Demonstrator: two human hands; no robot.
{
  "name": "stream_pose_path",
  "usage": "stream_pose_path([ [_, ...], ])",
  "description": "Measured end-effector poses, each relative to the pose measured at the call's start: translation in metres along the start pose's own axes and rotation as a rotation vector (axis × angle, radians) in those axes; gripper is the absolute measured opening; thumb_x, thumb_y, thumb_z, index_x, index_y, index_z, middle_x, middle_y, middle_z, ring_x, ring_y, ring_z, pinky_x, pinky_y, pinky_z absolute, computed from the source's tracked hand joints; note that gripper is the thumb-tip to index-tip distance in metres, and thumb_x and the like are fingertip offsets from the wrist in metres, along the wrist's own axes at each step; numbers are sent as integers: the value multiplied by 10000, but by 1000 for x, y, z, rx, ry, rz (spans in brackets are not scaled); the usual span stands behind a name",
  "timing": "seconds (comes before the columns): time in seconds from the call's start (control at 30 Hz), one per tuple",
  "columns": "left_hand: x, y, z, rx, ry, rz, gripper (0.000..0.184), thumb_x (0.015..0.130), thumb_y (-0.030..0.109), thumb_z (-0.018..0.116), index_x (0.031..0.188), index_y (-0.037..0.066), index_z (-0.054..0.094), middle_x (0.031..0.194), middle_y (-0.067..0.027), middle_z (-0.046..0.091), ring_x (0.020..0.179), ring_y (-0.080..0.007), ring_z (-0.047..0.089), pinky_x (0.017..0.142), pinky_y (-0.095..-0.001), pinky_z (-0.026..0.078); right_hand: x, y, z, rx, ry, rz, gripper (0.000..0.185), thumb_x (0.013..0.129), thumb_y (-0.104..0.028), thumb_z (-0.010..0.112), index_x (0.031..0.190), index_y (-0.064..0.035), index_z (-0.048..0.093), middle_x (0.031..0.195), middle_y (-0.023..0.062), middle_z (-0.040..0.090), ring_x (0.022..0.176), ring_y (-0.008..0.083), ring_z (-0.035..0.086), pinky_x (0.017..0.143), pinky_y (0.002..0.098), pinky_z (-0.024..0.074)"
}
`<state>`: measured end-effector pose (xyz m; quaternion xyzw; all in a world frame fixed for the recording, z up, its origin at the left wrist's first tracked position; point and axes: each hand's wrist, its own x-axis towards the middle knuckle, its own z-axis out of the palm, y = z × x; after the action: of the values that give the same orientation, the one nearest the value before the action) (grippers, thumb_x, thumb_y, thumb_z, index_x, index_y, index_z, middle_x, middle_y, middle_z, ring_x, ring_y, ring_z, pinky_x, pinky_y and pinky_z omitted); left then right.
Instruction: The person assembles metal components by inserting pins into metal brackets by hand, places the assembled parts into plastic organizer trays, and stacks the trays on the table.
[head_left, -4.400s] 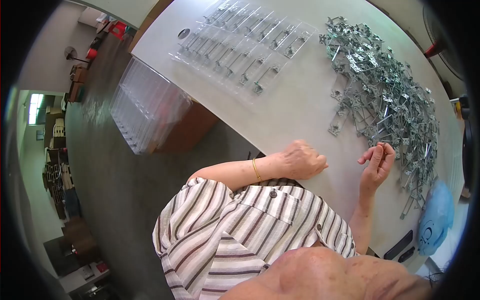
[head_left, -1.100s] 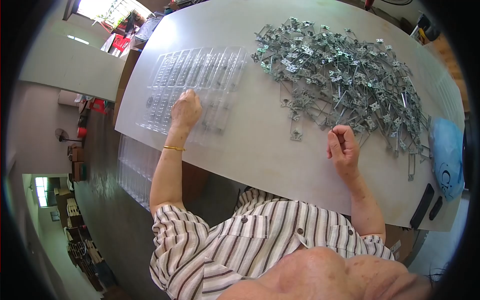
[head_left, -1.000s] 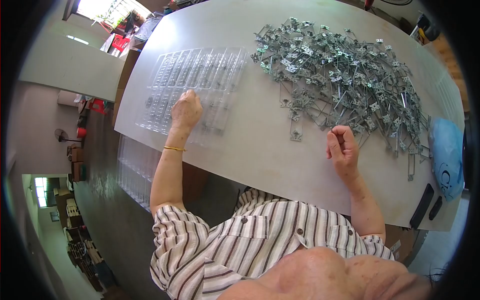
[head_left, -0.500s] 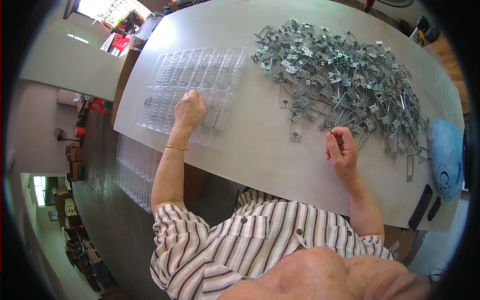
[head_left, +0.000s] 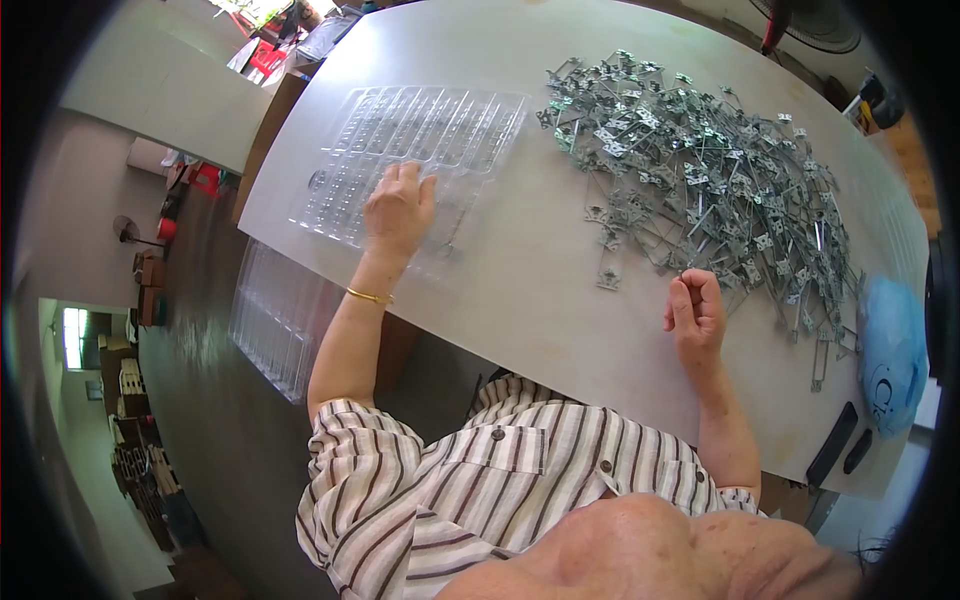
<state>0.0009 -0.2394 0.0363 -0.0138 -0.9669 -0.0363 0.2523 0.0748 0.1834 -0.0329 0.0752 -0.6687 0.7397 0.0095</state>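
My left hand [head_left: 398,212] rests on or just over the near part of a clear plastic tray [head_left: 505,130] with long compartments. Its thumb stands apart from the fingers, and I see nothing held in it. Many small metal pieces lie in rows inside the tray. My right hand [head_left: 697,318] is closed, thumb against curled fingers, at the near edge of a heap of metal brackets with thin rods [head_left: 710,180]. Whatever is between those fingers is too small to make out.
A blue plastic bag [head_left: 892,350] sits at the table's right end, beside a black oblong object [head_left: 832,445] and a smaller dark one [head_left: 858,451]. More clear trays [head_left: 285,320] are below the table's left edge. A fan [head_left: 815,25] stands beyond the far edge.
My left hand has gone from bunched fingers to a looser shape with the thumb apart. The right hand stays closed by the heap. The whole view has shifted slightly.
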Motion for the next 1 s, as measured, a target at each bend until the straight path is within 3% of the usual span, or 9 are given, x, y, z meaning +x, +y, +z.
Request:
stream_pose_path([
  [0.07, -5, 29, -16, -74, 159, 96, 109, 949, 165, 677, 1009, 75, 686, 912, -120, 702, 774, -303, 709, 674, -406, 562, 0, 0, 1, -23, -7, -29, 71, 1074, -110, 569, 1092, -58, 524, 786, -17, 557, 628, 39, 523, 529, 200, 433],
  [0.2, -37, 97, -25, -384, 181, 408, 87, 895, 66, 724, 843, 58, 655, 727, -95, 639, 592, -255, 641, 561, -357, 529, -1, 11, -2, -111, -19, -118, 69, 1083, -102, 546, 1123, -50, 527, 801, -6, 563, 620, 50, 518, 531, 203, 438],
  [0.33, -64, 163, -12, -523, 68, 676, 298, 894, 151, 746, 701, 103, 524, 590, -40, 530, 473, -210, 546, 472, -355, 440, -1, 15, -5, -233, -43, -212, 91, 1098, -104, 507, 1157, -38, 525, 804, 7, 567, 605, 61, 501, 532, 210, 432],
  [0.4, -70, 196, 0, -655, 133, 715, 378, 897, 202, 743, 664, 116, 458, 561, -24, 491, 457, -209, 519, 447, -353, 401, -1, 14, -7, -298, -44, -257, 110, 1108, -115, 485, 1170, -33, 525, 790, 11, 565, 598, 64, 491, 533, 215, 425],
  [0.5, -77, 224, 17, -701, 21, 778, 373, 887, 201, 743, 652, 123, 464, 546, -23, 488, 453, -207, 523, 451, -354, 405, 1, 8, -6, -331, -8, -293, 135, 1118, -132, 460, 1179, -30, 526, 759, 11, 553, 590, 64, 473, 537, 218, 410],
  [0.7, -74, 233, 18, -780, 170, 659, 377, 869, 171, 748, 621, 126, 466, 536, -39, 490, 449, -238, 527, 463, -374, 424, 2, 9, -9, -322, 9, -304, 140, 1119, -126, 447, 1190, -36, 529, 741, 9, 545, 585, 61, 455, 544, 215, 393],
  [1.0, -96, 204, 7, -710, 52, 484, 347, 882, 152, 735, 638, 96, 494, 560, -79, 532, 485, -299, 553, 477, -406, 436, 2, 21, -4, -356, 13, -342, 95, 1088, -120, 538, 1148, -52, 563, 733, 15, 573, 590, 68, 540, 524, 246, 436],
])
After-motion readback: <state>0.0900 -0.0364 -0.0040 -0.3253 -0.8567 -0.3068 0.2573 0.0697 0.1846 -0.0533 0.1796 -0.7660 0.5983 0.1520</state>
